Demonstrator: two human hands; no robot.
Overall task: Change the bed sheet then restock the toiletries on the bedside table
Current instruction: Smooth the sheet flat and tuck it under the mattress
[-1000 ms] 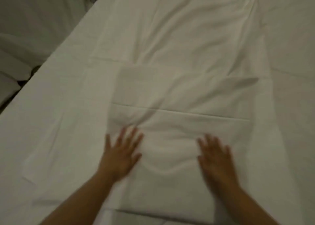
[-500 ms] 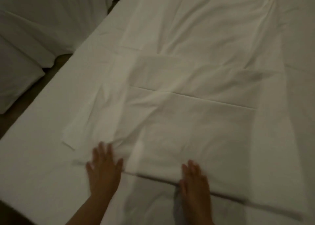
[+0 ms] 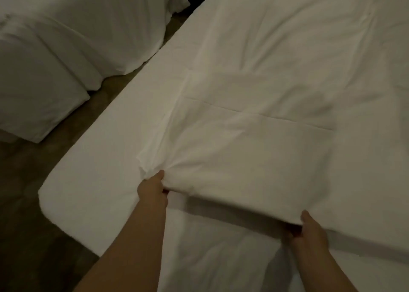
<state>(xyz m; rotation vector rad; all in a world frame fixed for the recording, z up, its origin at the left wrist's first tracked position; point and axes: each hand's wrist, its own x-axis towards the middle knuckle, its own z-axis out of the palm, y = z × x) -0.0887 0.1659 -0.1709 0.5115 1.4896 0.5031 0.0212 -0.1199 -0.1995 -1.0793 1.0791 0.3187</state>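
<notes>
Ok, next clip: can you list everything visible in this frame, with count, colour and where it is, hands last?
folded sheet: one, white, lying on the bed, its near edge lifted by both hands
bed: one, covered in white, filling the middle and right of the view, near-left corner visible
white bedding: one pile, white, at upper left, draped down to the floor; whether it is a second bed or loose linen I cannot tell
floor: one strip, dark brown, left of the bed
left hand: one, gripping the sheet's near-left corner
right hand: one, gripping the sheet's near edge, thumb on top
</notes>
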